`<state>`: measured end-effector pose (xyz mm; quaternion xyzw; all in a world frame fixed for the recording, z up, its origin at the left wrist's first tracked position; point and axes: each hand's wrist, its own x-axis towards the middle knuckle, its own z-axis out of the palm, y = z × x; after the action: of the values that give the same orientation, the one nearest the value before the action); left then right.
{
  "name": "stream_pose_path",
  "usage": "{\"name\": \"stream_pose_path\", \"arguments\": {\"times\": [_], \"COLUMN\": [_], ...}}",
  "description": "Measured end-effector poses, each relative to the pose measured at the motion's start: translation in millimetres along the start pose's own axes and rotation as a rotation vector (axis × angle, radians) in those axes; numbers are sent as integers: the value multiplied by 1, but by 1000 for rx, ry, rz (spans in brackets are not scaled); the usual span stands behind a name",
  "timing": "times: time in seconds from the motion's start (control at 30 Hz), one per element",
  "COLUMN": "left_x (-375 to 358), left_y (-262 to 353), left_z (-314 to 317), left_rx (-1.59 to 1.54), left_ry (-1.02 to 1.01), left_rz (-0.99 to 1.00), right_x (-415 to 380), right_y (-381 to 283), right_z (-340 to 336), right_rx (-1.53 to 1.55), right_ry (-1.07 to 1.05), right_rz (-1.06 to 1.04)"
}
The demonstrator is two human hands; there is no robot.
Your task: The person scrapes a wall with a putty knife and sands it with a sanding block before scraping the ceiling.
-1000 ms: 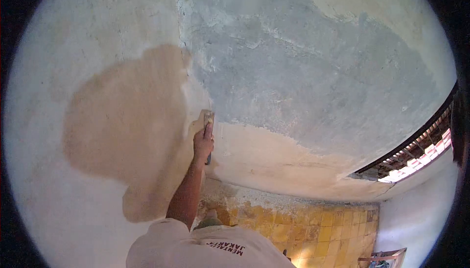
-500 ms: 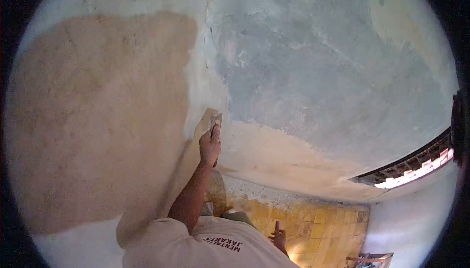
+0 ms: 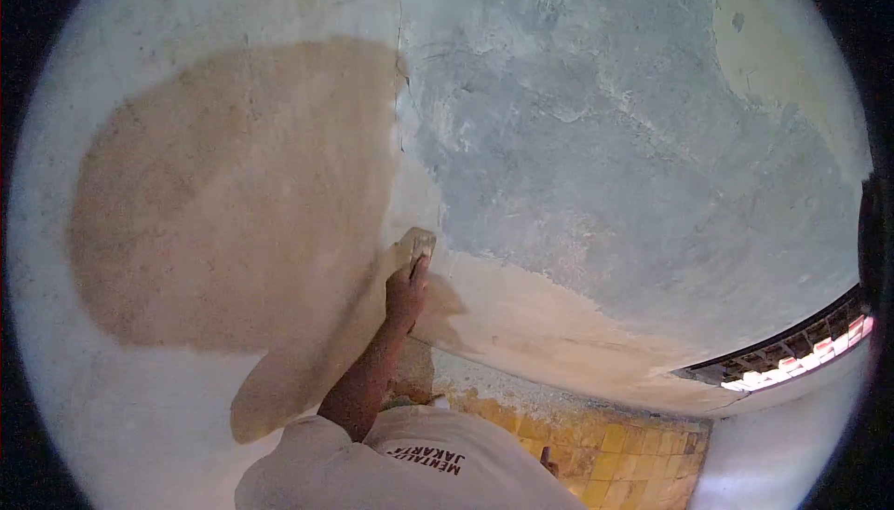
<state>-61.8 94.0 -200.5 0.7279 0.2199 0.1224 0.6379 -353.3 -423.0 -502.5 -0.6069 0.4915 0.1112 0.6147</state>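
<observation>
My left hand point(image 3: 405, 294) is closed around a scraper point(image 3: 421, 242) with a flat, wide blade. The blade is against the wall, at the pale strip beside a vertical crack. To its left the wall has a large brown patch point(image 3: 242, 193); to its right is a rough grey-blue area point(image 3: 596, 156). Low on the right, my right hand point(image 3: 552, 466) shows only in part past my shirt. Its fingers seem wrapped round a dark, narrow thing that I cannot make out.
Below the wall lies a yellow tiled floor point(image 3: 605, 445) with a crumbly grey edge. A barred opening point(image 3: 801, 347) lets in light at the right, near a pale wall point(image 3: 764, 454). My light shirt point(image 3: 400, 468) fills the bottom of the view.
My left hand and the scraper sit slightly lower and farther right in view, with the blade turned. My right hand has sunk mostly behind my shirt. The view itself has shifted a little.
</observation>
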Motion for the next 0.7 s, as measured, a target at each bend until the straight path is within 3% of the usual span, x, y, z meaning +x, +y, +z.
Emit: {"name": "stream_pose_path", "arguments": {"times": [0.03,0.1,0.17,0.27,0.43,0.6,0.63,0.7], "left_x": [5,18,11,0,-9,20,18,2], "left_y": [-2,-5,9,-10,-23,-7,-4,-7], "left_z": [0,1,-1,-2,11,21,19,11], "left_rx": [6,157,146,132,111,74,75,66], "left_ry": [5,56,56,58,28,126,125,46], "left_rz": [-5,188,154,91,-2,332,331,149], "right_x": [-8,-28,-67,-45,-17,6,-2,-17], "right_y": [-12,-52,-100,-103,-113,-106,-106,-102], "right_z": [8,30,58,61,75,58,55,54], "right_rx": [-62,-132,-458,-420,-297,-345,-369,-399], "right_ry": [15,24,77,-117,-129,-217,-204,-189], "right_rz": [-23,-45,-14,-146,-163,-207,-239,-262]}}
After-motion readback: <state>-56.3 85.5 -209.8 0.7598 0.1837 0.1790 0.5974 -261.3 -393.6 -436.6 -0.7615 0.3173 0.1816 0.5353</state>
